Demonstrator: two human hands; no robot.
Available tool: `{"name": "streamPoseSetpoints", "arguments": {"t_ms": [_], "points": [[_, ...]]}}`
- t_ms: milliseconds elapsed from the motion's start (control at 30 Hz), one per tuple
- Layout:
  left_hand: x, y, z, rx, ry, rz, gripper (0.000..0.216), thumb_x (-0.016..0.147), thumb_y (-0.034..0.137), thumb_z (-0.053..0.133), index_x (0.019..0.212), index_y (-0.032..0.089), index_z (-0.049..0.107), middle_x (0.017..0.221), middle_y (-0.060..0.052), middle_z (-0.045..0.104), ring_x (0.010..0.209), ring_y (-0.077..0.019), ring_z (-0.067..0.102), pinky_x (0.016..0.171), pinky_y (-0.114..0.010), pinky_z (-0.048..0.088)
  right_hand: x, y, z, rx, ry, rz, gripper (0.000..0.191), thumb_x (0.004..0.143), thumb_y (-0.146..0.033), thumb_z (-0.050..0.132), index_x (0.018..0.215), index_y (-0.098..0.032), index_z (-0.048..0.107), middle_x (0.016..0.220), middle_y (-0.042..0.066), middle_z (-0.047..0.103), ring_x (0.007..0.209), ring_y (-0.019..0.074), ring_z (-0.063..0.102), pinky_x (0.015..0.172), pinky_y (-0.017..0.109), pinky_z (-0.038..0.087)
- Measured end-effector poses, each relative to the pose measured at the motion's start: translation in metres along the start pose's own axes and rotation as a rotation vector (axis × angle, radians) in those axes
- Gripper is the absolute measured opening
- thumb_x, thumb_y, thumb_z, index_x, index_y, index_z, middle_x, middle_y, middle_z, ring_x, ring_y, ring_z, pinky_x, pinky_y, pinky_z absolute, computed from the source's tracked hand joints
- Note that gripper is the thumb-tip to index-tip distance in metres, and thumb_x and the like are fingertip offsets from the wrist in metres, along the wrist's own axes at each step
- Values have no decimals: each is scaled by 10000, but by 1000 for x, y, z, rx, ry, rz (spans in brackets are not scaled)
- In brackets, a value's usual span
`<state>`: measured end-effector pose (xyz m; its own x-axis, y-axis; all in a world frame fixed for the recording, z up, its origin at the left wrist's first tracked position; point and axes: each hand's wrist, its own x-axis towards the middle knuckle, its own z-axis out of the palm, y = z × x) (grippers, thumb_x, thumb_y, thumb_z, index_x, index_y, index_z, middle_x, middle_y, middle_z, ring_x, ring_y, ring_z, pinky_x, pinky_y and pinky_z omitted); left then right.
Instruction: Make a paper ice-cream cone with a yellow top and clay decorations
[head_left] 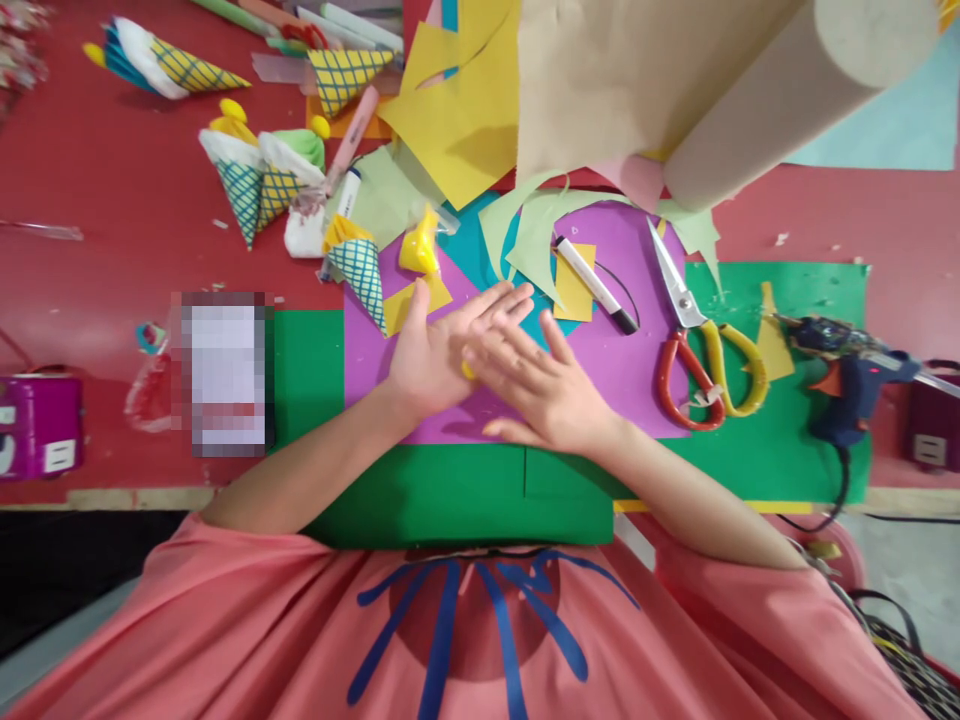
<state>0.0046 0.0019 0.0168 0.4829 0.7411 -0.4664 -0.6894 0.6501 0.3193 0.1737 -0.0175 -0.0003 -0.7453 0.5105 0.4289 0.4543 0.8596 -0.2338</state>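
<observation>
Palm up, my left hand (435, 355) lies flat above the purple sheet (637, 390), its fingers stretched out. Over it rests my right hand (544, 385), palm down with fingers extended. A small yellow lump (469, 368), perhaps soft clay, shows between the two palms; most of it is covered. Just beyond my left hand is a larger yellow clay lump (420, 245) partly in clear plastic. Beside that lies a small paper cone (360, 275) with a blue lattice pattern and an orange top. A white marker (592, 280) with a black cap lies beyond my right hand.
Scissors (682, 310) with red and yellow handles lie to the right, before a blue glue gun (855, 385). A phone-like blurred rectangle (225, 375) is at left. More decorated cones (262, 180), yellow paper scraps (457, 110) and a large cardboard roll (772, 110) lie farther back.
</observation>
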Motion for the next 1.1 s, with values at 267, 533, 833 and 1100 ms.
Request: {"name": "streamPoseSetpoints", "arguments": {"t_ms": [267,533,833,1100], "points": [[4,-9,-9,105,-17,-115,669,921,710,314,1288,209,561,1448,-65,570,1486,-267,382,1164,-424,403,-3,4,8,45,98,140,519,1018,-492,397,1393,-170,556,1487,112,566,1472,288,427,1264,555,239],[6,-6,-11,323,-70,3,702,826,821,415,1164,249,641,1295,-73,664,1352,-303,532,953,-397,551,-6,16,6,178,336,164,241,913,-337,662,1141,-260,656,1328,91,675,1322,278,594,1152,567,434],[-3,-9,-12,798,-27,392,410,704,449,847,968,175,695,983,-54,766,930,-173,738,802,-254,587,-5,22,-2,245,389,251,238,909,-238,629,1140,-283,587,1362,84,620,1303,307,590,1111,610,456],[-2,-9,-16,851,-3,515,283,892,435,674,1044,200,719,955,-32,777,852,-125,751,783,-219,598,-5,23,-4,458,451,319,341,871,-317,699,1166,-280,532,1377,91,576,1269,253,607,1031,497,556]]}}
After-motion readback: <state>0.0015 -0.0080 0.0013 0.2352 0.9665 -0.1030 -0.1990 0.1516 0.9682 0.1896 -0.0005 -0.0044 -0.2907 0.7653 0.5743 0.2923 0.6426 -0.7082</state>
